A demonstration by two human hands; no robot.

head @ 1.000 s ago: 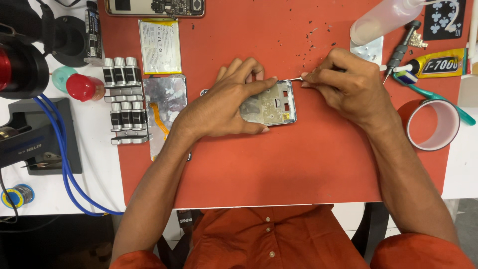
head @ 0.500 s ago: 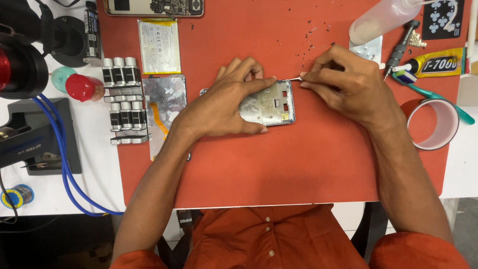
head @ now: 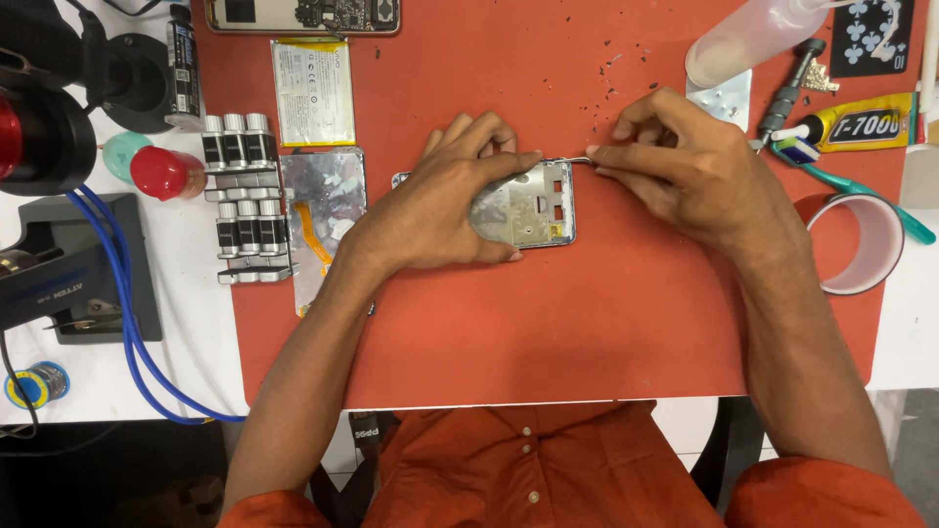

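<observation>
A silver phone frame [head: 533, 203] lies on the red work mat [head: 548, 323]. My left hand [head: 430, 205] presses down on its left part, fingers curled over the top edge. My right hand [head: 685, 166] pinches thin metal tweezers [head: 572, 160], whose tips touch the frame's top right corner. Most of the frame's left half is hidden under my left hand.
A flat battery [head: 313, 91] and a silver panel with an orange flex cable [head: 323, 210] lie left of the frame, next to metal clamps [head: 243, 196]. A roll of tape [head: 861, 242], a glue tube [head: 861, 122], a squeeze bottle [head: 748, 41] and a screwdriver [head: 787, 93] sit right.
My right hand has shifted slightly, keeping the tweezers at the frame's top right corner. My left hand has stayed on the frame.
</observation>
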